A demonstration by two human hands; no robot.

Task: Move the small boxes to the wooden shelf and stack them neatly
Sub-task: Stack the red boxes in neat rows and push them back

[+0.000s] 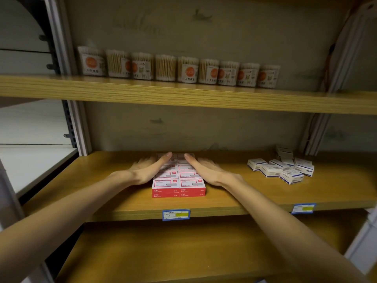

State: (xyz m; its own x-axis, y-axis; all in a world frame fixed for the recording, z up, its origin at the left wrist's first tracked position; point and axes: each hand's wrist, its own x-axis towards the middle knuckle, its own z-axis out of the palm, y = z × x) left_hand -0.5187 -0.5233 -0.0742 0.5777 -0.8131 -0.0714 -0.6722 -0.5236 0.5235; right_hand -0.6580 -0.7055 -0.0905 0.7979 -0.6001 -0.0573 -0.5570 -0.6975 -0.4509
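A block of small red-and-white boxes (178, 186) sits in two columns, two layers high, on the middle wooden shelf (126, 203). My left hand (150, 170) lies flat along the block's left side, fingers stretched and blurred, thumb over the top boxes. My right hand (206, 170) mirrors it on the right side. Both palms face inward against the stack, fingers straight, nothing grasped.
Several small white-and-blue boxes (281, 170) lie scattered at the right of the same shelf. The upper shelf (183, 94) carries a row of cotton swab tubs (189, 69). Blue-and-yellow price tags (176, 214) hang on the shelf edge. A lower wooden shelf (163, 252) lies beneath.
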